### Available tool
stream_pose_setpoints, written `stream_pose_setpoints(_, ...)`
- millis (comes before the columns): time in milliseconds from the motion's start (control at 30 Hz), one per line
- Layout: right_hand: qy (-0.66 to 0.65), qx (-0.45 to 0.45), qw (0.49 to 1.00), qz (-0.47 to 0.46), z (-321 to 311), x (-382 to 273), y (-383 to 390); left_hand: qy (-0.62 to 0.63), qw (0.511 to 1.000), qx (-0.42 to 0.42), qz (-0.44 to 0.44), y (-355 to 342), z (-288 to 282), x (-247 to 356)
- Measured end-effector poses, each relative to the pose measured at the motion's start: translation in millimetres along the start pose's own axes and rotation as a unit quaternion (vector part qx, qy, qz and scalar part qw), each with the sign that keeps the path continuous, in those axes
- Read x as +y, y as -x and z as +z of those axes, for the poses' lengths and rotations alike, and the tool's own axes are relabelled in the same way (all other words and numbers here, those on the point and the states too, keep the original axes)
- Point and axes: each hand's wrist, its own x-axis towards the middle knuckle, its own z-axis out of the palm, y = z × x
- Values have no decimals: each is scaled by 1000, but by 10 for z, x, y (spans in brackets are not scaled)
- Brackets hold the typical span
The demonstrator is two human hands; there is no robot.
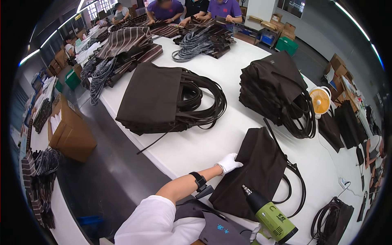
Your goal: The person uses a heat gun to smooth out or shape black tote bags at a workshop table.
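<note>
My left hand (230, 163), in a white glove, has its fingers curled on the edge of a dark brown tote bag (255, 163) lying on the white table (171, 155), with loose straps at its right. My right hand (257, 236), also white-gloved and mostly hidden at the bottom edge, holds a green-and-black heat gun (273, 216), its metal nozzle over the bag.
Dark bag stacks (147, 98) (271, 87) lie ahead, beside a yellow fan (319, 101). A smaller bag pile (335, 216) and power strip are at right. Striped pieces with grey cords (192, 43) and co-workers (163, 12) are beyond. A cardboard box (71, 134) stands left.
</note>
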Motion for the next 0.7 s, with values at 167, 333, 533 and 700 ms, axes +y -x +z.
stream_pose_setpoints(167,-5,13,1000,-5,39,-31,19,-113,980,160,-37,-348,-357,57)
stream_pose_setpoints(333,-10,36,999,-8,7,-52,18,-302,929,207,62,-519,-771,-37)
stream_pose_setpoints(533,-43,48,998,-27,-121,-65,-31,-81,990,-109,-45,-206,-439,357)
stream_pose_setpoints(700,-16,56,998,-17,-108,-157,-170,191,960,-145,-147,-429,-607,-254)
